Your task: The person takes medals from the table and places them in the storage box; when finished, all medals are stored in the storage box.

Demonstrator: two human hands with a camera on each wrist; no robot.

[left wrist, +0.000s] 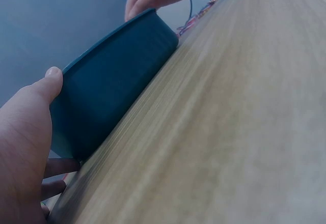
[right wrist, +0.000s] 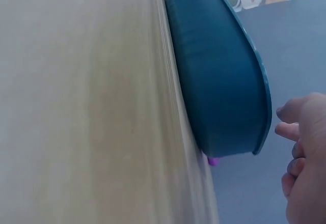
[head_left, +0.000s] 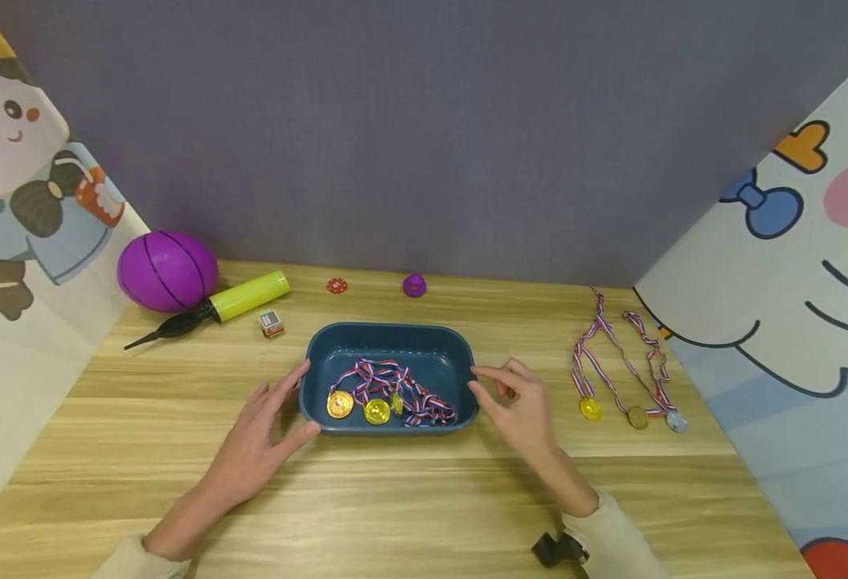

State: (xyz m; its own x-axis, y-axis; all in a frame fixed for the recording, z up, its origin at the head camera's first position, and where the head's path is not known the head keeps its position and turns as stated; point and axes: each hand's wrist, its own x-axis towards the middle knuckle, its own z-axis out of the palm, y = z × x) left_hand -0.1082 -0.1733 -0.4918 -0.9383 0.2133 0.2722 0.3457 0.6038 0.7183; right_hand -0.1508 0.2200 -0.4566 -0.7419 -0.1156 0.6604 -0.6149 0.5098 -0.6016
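A dark blue plastic basin (head_left: 392, 430) stands on the wooden table, with medals (head_left: 376, 412) on striped red, white and blue ribbons (head_left: 424, 402) inside it. At its left end is my left hand (head_left: 253, 442), thumb at the rim's front corner and fingers extended along the side. My right hand (head_left: 521, 406) is by the opposite end. Its thumb and index finger are extended and spread, while the other fingers bend inward. In the right wrist view these fingertips (right wrist: 288, 113) stand just off the basin rim (right wrist: 267, 89), with a gap showing.
More ribboned medals (head_left: 637, 416) lie on the table at the right. At the back left are a purple ball (head_left: 168, 272), a yellow-green hand pump (head_left: 250, 296) and a small box (head_left: 271, 323). A red chip (head_left: 337, 285) and a purple ring-like object (head_left: 414, 285) lie near the grey back wall.
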